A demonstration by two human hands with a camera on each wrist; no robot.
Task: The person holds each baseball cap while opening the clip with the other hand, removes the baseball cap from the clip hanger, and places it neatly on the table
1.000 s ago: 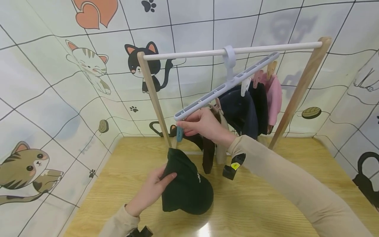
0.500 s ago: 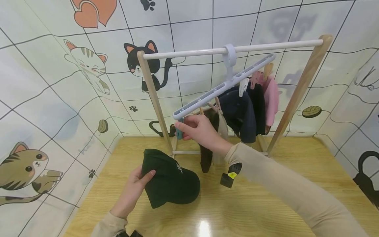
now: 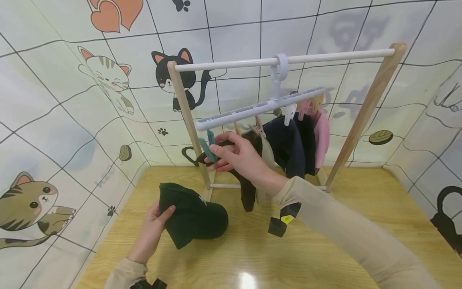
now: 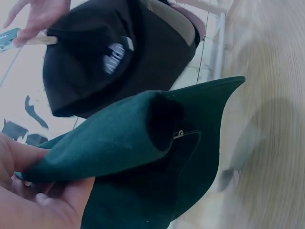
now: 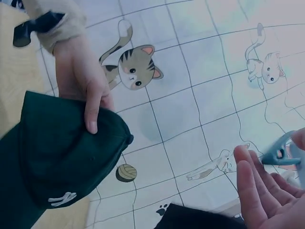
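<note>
A dark green baseball cap (image 3: 196, 216) with small white lettering hangs from my left hand (image 3: 147, 233), which pinches its rear edge between thumb and fingers. In the left wrist view, the cap's hollow inside (image 4: 164, 119) faces the camera. My right hand (image 3: 247, 160) is at the left end of a pale lilac clip hanger (image 3: 236, 116), its thumb against a blue clothespin (image 3: 207, 150). Two splayed arms of this clothespin (image 5: 276, 155) show in the right wrist view. Beside that hand, a dark brown cap (image 3: 249, 188) hangs from the hanger, partly covered by the hand.
The hanger hooks over the white rail (image 3: 231, 63) of a wooden-sided rack (image 3: 368, 116). To the right hang a beige item (image 3: 266, 160), a navy one (image 3: 283, 136), a black one and a pink one (image 3: 321, 136) on clothespins. A wood-grain table (image 3: 306, 249) lies below.
My left hand has carried the green cap left, away from the hanger. The hanger's left end has swung left and up, and my right hand has shifted slightly left with the clothespin.
</note>
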